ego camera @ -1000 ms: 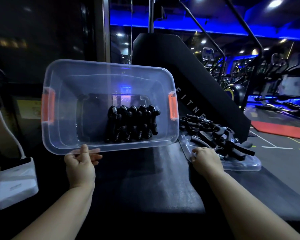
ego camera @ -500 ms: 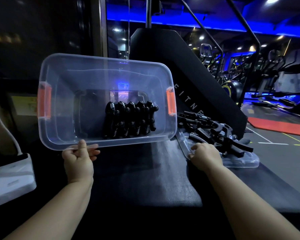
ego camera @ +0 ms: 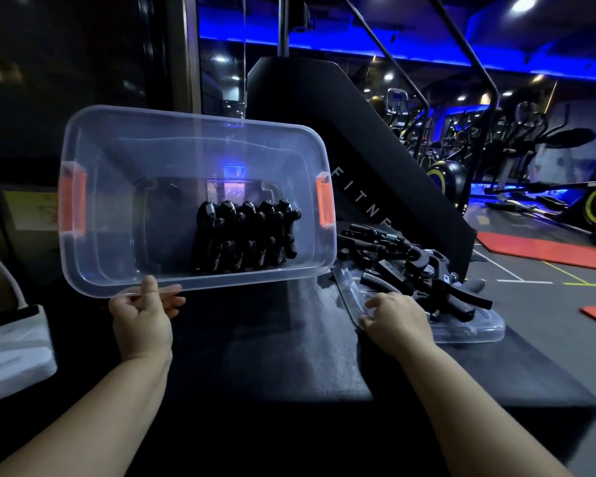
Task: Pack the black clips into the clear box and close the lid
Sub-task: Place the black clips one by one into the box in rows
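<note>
The clear box [ego camera: 117,173] with orange latches is tilted up so its open side faces me. My left hand [ego camera: 141,318] grips its lower rim. Several black clips [ego camera: 245,235] stand in a row inside, against the lower wall right of centre. To the right, the clear lid [ego camera: 468,330] lies flat on the black treadmill belt with a loose heap of black clips [ego camera: 417,266] on it. My right hand [ego camera: 398,316] rests on the lid's near left edge, fingers curled over it, beside the heap.
The black treadmill belt [ego camera: 272,342] runs under both hands; its black console housing [ego camera: 341,132] rises behind the box. A white box [ego camera: 11,352] sits at the left edge. Gym machines and red mats fill the floor at the right.
The box has tipped slightly, its left end a little lower. My right hand has shifted a little along the lid's edge. The clips in the box have stayed in their row.
</note>
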Motion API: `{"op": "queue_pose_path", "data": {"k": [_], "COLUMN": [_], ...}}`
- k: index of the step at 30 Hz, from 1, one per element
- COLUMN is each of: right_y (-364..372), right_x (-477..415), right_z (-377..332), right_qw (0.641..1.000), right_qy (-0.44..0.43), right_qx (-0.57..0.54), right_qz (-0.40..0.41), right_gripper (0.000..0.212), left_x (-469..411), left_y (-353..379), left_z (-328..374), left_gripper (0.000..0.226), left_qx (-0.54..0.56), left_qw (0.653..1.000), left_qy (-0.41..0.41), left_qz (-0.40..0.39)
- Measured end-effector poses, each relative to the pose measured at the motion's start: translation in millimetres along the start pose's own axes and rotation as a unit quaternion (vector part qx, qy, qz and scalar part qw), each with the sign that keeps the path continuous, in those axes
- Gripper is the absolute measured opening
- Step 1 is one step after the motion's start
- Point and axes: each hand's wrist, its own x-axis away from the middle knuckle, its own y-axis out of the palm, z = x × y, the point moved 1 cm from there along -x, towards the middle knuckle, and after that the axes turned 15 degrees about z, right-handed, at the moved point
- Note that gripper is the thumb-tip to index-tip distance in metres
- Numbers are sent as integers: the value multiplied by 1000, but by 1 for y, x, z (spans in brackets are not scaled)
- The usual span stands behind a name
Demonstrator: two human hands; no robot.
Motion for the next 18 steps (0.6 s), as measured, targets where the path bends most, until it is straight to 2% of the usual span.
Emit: {"op": "queue_pose_path", "data": {"k": [3, 10, 18], "right_y": [-3, -8, -11], "right_x": [6, 19, 30], "right_z": [-2, -5, -8], "right_qw": [1000, 1000, 999], "right_qy": [-5, -23, -30], "right_qx": [-4, -8, -20], "right_qz": [4, 11, 17], "right_gripper": [36, 36, 35], "left_x": [1, 0, 0], "left_y": [-1, 0, -1], "left_z": [-1, 1, 1], "left_gripper": [42, 24, 30], "left_qx": [0, 2, 1], "left_qw": [1000, 1000, 1000], "left_qy": [-3, -8, -18], "left_qz": [0, -3, -2]}}
